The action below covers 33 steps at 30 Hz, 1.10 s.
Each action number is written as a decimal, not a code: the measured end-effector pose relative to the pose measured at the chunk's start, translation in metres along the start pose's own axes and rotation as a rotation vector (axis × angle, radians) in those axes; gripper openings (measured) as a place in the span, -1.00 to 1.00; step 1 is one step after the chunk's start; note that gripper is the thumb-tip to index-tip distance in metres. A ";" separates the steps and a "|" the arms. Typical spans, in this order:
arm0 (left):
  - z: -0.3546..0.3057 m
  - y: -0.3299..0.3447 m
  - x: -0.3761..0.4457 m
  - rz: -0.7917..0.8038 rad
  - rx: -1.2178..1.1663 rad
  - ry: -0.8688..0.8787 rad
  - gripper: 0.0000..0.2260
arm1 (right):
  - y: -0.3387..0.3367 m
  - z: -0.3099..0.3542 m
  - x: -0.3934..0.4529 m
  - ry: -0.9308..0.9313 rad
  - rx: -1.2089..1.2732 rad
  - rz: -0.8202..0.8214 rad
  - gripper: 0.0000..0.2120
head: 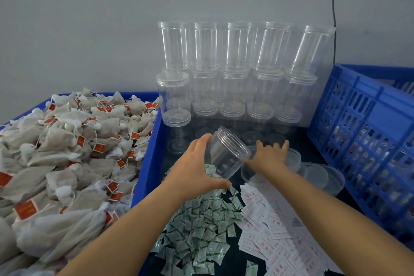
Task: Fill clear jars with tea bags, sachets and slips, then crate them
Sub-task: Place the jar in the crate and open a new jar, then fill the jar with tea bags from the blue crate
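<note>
Gripping an open clear jar (226, 152) around its smooth round wall, the left hand (197, 168) has its fingers spread wide over the far side and its thumb low near the base, so the jar tilts with its threaded mouth up and away from the person. Just right of the jar, the right hand (270, 154) lies palm down with fingers straight and a little spread, resting on a shallow clear lid (293, 157); it curls round nothing. More round lids (324, 175) lie overlapping further right of the jar. Under and nearer than the jar spreads a heap of small crinkly sachets (197, 235) printed in green, and right of those a scatter of flat white paper slips (277, 231) with red print. Behind the jar stand stacked rows of capped clear jars (233, 69), cylindrical and glossy. Left of the jar, a blue bin wall (150, 159) holds back a mound of soft fabric tea bags (67, 152) with strings and red tags. Right of the jar stands a blue slotted plastic crate (363, 141).
</note>
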<state>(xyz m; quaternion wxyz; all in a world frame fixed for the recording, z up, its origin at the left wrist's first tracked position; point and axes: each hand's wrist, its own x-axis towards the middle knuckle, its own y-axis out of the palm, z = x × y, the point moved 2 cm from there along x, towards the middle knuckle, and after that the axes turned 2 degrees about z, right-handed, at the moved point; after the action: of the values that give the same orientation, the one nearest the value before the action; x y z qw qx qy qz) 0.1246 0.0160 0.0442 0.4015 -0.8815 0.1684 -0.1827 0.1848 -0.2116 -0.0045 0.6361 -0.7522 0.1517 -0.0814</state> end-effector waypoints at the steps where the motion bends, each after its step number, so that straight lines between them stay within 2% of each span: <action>1: 0.000 0.000 0.000 -0.016 0.001 0.002 0.02 | 0.000 0.000 0.001 0.007 -0.001 0.019 -0.12; 4: 0.000 0.000 0.000 -0.044 -0.024 -0.013 -0.03 | -0.006 0.000 -0.002 0.005 0.046 0.044 -0.13; 6: 0.002 0.000 0.002 -0.045 -0.052 -0.067 -0.04 | -0.017 -0.001 -0.008 -0.025 0.210 -0.002 -0.18; 8: 0.005 -0.001 0.004 -0.050 -0.101 -0.148 -0.03 | -0.030 -0.001 -0.020 -0.085 0.561 -0.053 -0.30; 11: 0.007 -0.002 0.004 -0.063 -0.155 -0.205 -0.02 | -0.043 0.006 -0.058 -0.236 1.221 0.113 -0.45; 13: 0.005 -0.003 0.003 -0.057 -0.183 -0.210 -0.05 | -0.044 0.013 -0.085 -0.356 1.374 0.161 -0.42; 16: -0.001 -0.002 -0.002 -0.024 -0.235 -0.211 -0.05 | -0.037 0.020 -0.106 -0.432 1.459 0.160 -0.39; 18: -0.005 -0.001 -0.006 -0.004 -0.245 -0.194 -0.05 | -0.035 0.024 -0.113 -0.439 1.488 0.164 -0.29; 21: -0.009 -0.001 -0.011 0.031 -0.236 -0.166 -0.16 | -0.034 0.025 -0.119 -0.432 1.445 0.128 -0.18; 23: -0.011 -0.001 -0.013 0.061 -0.237 -0.152 -0.28 | -0.033 0.026 -0.123 -0.431 1.446 0.110 -0.23; 26: -0.011 -0.003 -0.016 0.124 -0.199 -0.136 -0.24 | -0.030 0.027 -0.127 -0.434 1.467 0.077 -0.40; 30: -0.012 -0.020 -0.018 0.283 -0.028 -0.099 -0.15 | -0.024 0.027 -0.134 -0.387 1.486 0.052 -0.25; 33: -0.014 -0.045 -0.015 0.209 0.060 -0.094 -0.23 | -0.019 0.034 -0.142 -0.391 1.518 0.017 -0.26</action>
<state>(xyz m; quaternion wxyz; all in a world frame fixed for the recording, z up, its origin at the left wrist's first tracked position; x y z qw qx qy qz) 0.1114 0.0410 0.0846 0.4518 -0.8545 0.2347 -0.1033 0.0645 -0.1300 0.0177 0.9921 -0.1109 -0.0543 -0.0240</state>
